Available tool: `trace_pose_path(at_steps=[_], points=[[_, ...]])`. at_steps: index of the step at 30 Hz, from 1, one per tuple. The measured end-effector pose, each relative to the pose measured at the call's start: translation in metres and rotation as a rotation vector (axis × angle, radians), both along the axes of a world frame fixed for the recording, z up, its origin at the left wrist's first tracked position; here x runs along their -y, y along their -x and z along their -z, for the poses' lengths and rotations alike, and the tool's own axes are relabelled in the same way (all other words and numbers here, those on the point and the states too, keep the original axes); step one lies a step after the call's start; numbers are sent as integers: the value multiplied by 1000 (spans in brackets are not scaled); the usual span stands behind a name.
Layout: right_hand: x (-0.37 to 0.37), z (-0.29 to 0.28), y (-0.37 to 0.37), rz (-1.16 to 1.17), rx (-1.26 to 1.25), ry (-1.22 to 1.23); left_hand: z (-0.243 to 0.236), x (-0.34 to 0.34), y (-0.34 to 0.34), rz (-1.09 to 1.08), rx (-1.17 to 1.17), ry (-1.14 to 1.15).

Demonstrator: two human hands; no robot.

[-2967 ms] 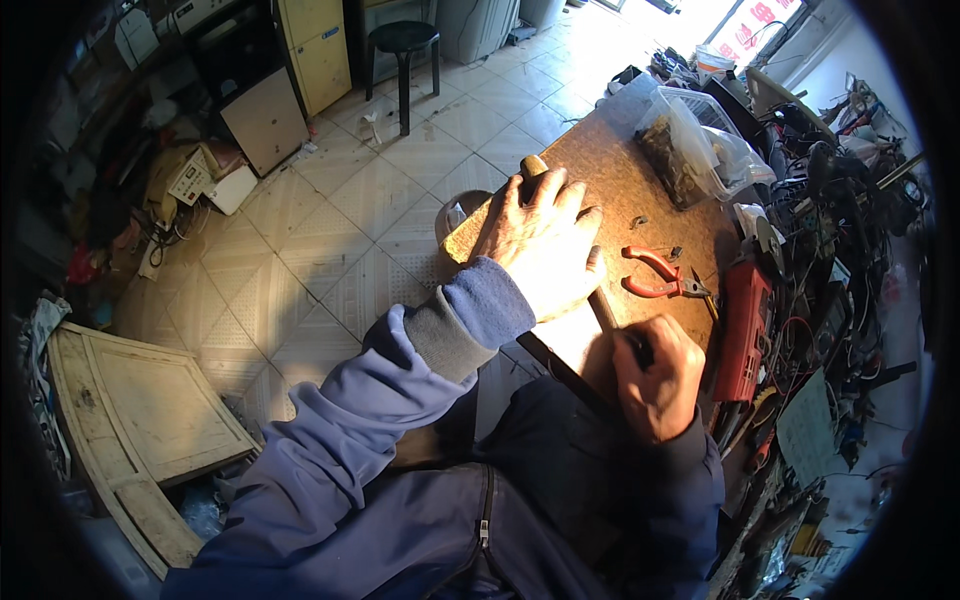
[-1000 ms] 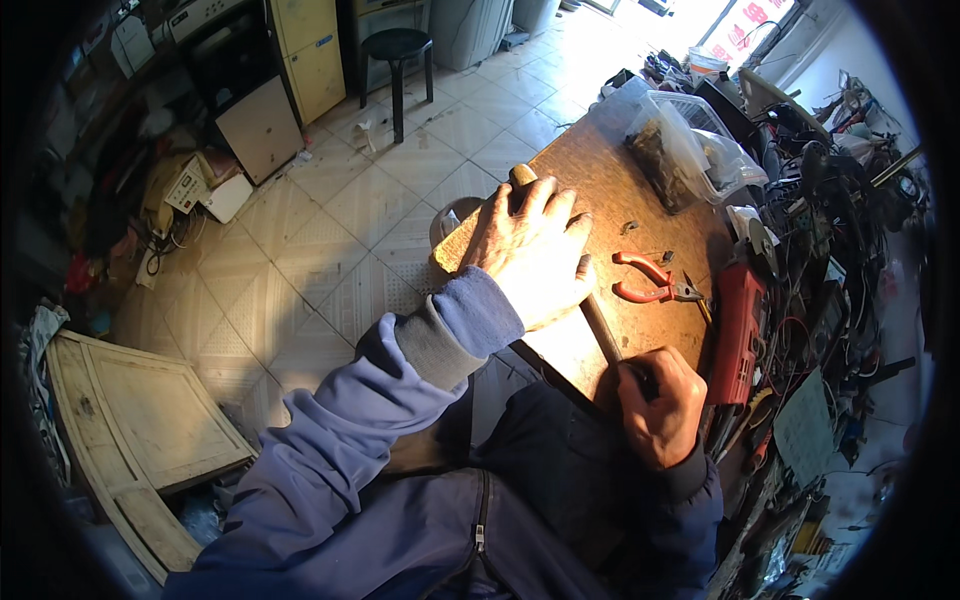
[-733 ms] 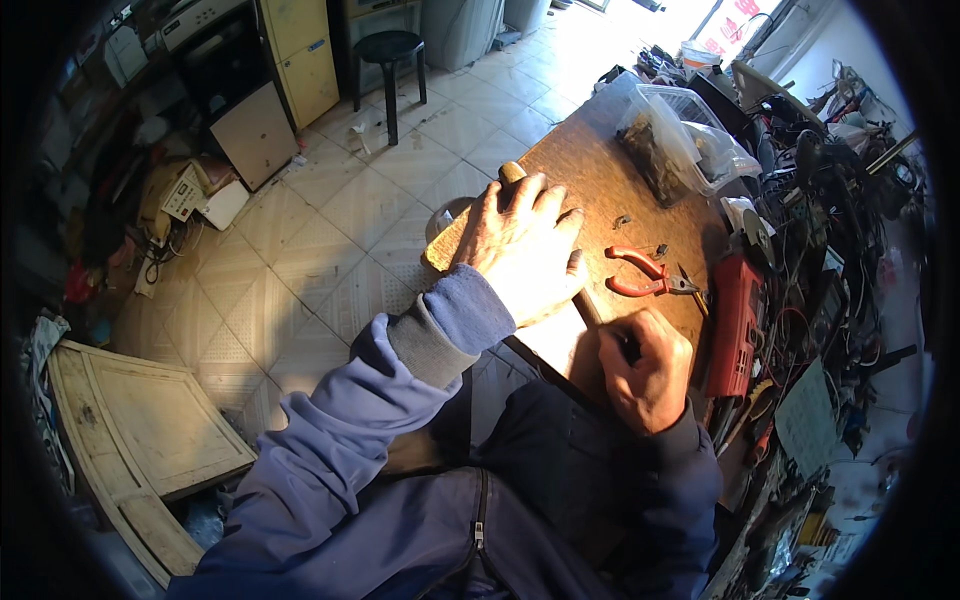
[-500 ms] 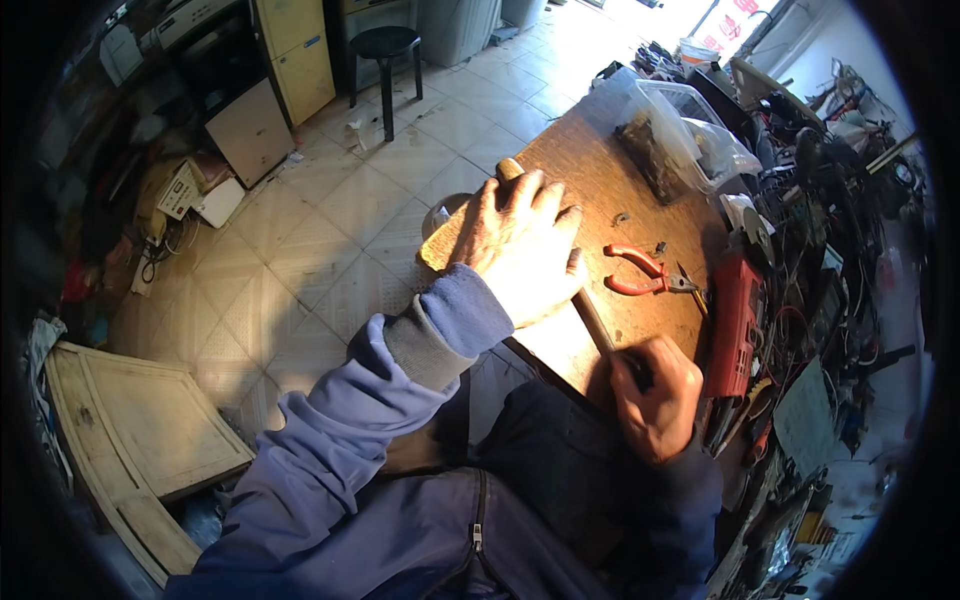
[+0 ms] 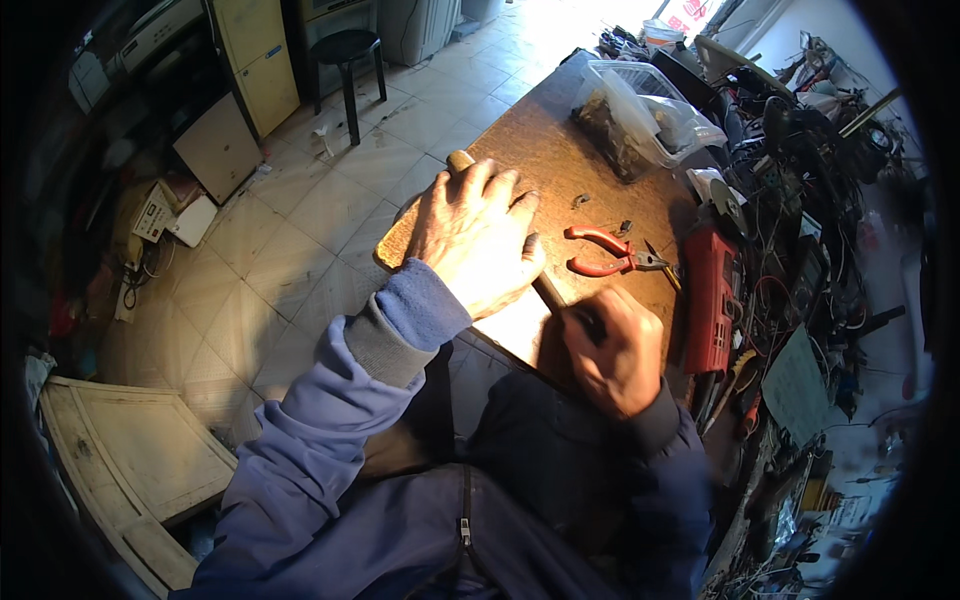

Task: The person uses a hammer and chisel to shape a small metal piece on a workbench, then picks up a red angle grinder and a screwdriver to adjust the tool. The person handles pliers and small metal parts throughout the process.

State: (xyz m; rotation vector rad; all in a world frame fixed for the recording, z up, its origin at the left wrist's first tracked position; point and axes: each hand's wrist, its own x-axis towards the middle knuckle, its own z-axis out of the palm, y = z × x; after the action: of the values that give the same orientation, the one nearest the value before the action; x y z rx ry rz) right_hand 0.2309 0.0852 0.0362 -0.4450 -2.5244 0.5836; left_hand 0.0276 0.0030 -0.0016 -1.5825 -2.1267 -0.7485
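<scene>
My left hand (image 5: 475, 240) lies palm down across a rod (image 5: 547, 292), its fingers slightly spread; the rod's rounded far end projects beyond them. The rod lies near the counter's (image 5: 545, 155) left edge. My right hand (image 5: 615, 350) is curled closed at the rod's near end; what it encloses I cannot tell. Red-handled pliers (image 5: 632, 263) lie nearby, apart from both hands.

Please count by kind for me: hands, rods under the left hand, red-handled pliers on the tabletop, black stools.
Left hand and right hand: 2
Rod, partly hidden: 1
Red-handled pliers: 1
Black stool: 1
Total: 5
</scene>
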Motion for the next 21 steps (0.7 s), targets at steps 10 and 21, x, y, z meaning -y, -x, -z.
trace_pose_path(at_steps=[10,21], points=[[11,-7,-18,47,-9,52,-3,1,-1,-6,-10,13],[12,-9,-49,68,61,62,-3,2,-1,10,34,29]])
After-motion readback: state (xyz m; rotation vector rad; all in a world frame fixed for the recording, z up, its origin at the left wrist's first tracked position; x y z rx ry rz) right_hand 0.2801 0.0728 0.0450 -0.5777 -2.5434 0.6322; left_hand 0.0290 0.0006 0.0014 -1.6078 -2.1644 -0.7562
